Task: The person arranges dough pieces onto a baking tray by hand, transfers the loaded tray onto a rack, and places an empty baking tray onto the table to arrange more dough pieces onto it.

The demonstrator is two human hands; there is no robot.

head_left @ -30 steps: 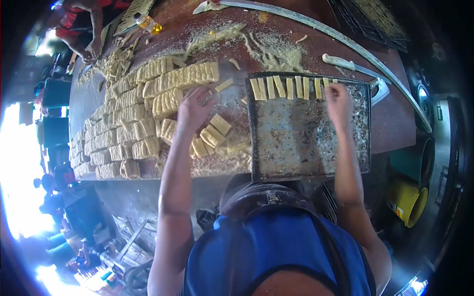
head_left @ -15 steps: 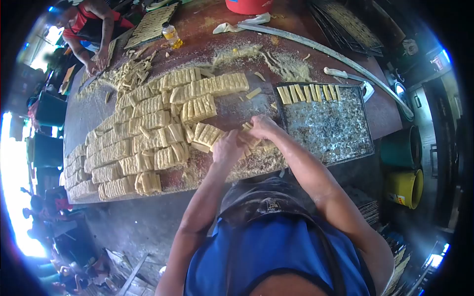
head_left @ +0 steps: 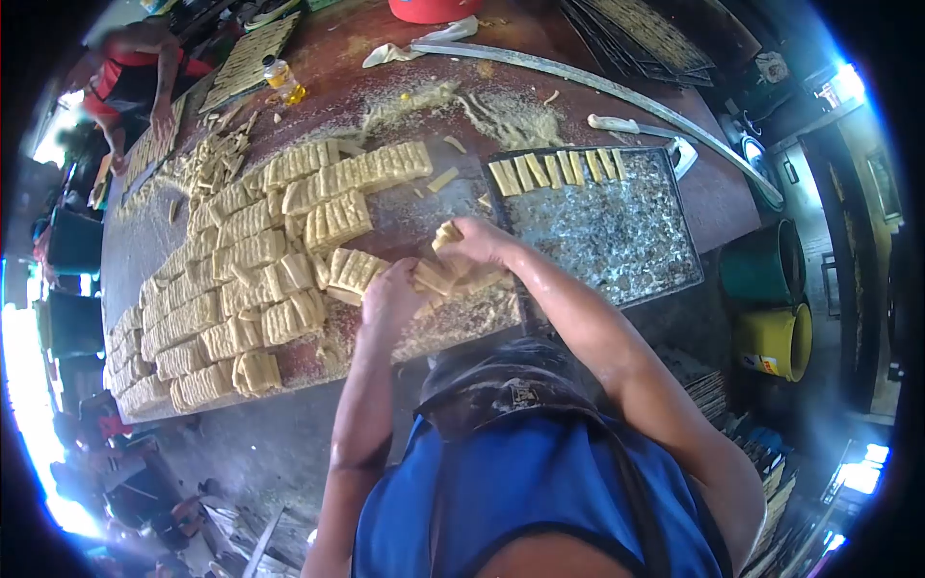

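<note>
Pale dough strips lie in many stacked rows (head_left: 241, 231) over the left half of the floury table. My left hand (head_left: 390, 294) is closed at a small group of strips (head_left: 356, 271) near the table's front edge; what its fingers hold is partly hidden. Just right of it, my right hand (head_left: 472, 243) pinches a small bunch of dough strips (head_left: 446, 234), raised a little above the table. A dark metal tray (head_left: 607, 236) at the right bears one line of separate strips (head_left: 554, 171) along its far edge.
A long metal strip (head_left: 588, 79) curves across the back right, near a white-handled knife (head_left: 626, 125). An oil bottle (head_left: 282, 79) and a red tub (head_left: 436, 10) stand farther back. Another person (head_left: 135, 77) works at the far left. Green and yellow bins (head_left: 795, 342) stand right.
My right hand has come from the tray's far edge to the strips beside my left hand, and now lifts a small bunch. The camera view has also shifted.
</note>
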